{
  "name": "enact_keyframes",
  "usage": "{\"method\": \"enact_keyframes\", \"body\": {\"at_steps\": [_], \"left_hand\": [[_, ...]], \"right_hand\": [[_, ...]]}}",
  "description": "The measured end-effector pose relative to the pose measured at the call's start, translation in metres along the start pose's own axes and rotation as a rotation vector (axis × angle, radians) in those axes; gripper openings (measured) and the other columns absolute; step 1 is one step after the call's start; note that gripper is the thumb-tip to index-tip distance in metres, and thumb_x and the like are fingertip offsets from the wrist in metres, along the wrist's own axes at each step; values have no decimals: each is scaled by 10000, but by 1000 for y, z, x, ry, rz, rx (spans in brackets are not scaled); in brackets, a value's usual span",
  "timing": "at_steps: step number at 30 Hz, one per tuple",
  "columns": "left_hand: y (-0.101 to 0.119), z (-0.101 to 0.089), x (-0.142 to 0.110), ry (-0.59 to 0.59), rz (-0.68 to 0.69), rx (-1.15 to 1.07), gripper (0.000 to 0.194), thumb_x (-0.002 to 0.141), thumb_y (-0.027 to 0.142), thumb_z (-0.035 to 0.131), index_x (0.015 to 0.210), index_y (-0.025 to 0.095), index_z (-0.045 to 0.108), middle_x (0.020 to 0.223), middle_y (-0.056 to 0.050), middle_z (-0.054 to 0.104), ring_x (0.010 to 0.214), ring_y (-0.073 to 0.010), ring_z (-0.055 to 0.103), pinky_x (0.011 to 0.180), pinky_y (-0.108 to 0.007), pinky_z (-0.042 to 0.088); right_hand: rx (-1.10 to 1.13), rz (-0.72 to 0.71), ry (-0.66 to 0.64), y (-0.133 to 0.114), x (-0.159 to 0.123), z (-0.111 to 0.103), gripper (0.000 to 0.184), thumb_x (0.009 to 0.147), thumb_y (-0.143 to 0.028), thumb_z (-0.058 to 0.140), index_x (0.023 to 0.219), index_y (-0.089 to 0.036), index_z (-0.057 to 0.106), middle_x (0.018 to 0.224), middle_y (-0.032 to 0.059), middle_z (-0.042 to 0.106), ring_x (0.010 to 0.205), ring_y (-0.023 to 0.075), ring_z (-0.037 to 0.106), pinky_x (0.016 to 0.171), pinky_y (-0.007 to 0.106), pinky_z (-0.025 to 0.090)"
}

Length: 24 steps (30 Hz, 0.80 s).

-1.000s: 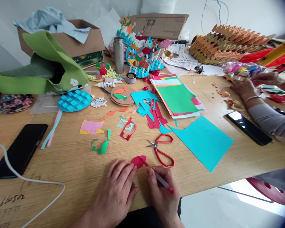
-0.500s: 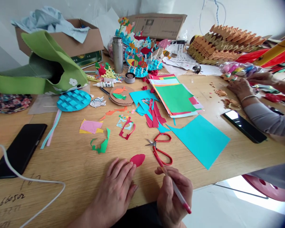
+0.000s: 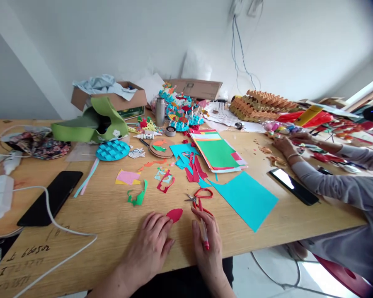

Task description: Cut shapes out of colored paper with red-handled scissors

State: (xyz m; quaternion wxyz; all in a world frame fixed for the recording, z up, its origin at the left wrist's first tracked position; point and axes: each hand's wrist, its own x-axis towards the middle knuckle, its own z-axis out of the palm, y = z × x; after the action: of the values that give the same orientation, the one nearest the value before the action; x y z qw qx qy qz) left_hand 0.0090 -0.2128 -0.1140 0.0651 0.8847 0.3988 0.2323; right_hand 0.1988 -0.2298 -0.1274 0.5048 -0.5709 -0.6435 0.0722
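A red paper cut-out [image 3: 174, 215], shaped like a leaf, lies on the wooden table [image 3: 81, 215] near its front edge. My left hand [image 3: 148, 245] rests flat beside it, fingertips against its left end. My right hand [image 3: 207, 244] grips a pen [image 3: 203, 233] with a red end, its shaft running along the fingers. Red-handled scissors [image 3: 199, 199] lie open just beyond that hand, partly hidden by the pen and fingers.
A turquoise sheet [image 3: 244, 200] and a stack of coloured paper [image 3: 217, 151] lie to the right, among paper scraps. A co-worker's hands [image 3: 286, 145] work at the far right beside a phone [image 3: 294, 186]. Another phone [image 3: 49, 198] and a white cable [image 3: 52, 219] lie at left.
The view has tilted up, showing more wall and table. My right hand has moved left, back toward the red cut-out, with the pen turned more upright. The cut-out stays under my left fingertips.
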Motion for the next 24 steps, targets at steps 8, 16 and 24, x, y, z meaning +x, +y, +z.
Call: {"method": "enact_keyframes", "body": {"at_steps": [8, 16, 24], "left_hand": [[5, -2, -1, 73, -34, 51, 276, 852, 120, 599, 1117, 168, 659, 1075, -81, 683, 1040, -256, 610, 943, -474, 532], [0, 15, -14, 215, -68, 162, 298, 818, 123, 593, 1099, 194, 662, 1101, -92, 687, 1005, -240, 638, 846, -363, 569], [-3, 29, -17, 203, 6, 39, 349, 770, 149, 644, 1111, 219, 615, 1009, -50, 733, 904, -213, 675, 806, -296, 569]], "right_hand": [[-158, -150, -96, 6, 1, 9, 251, 947, -189, 515, 1196, -192, 551, 1066, 122, 653, 1032, 251, 617, 837, 417, 567], [-172, -311, -200, -1, 6, 15, 230, 914, -103, 457, 1078, -226, 561, 950, 63, 695, 953, 243, 651, 830, 395, 544], [-101, -337, -275, 4, 8, 28, 256, 893, -82, 443, 1072, -229, 552, 962, 59, 706, 948, 230, 669, 866, 377, 550]]}}
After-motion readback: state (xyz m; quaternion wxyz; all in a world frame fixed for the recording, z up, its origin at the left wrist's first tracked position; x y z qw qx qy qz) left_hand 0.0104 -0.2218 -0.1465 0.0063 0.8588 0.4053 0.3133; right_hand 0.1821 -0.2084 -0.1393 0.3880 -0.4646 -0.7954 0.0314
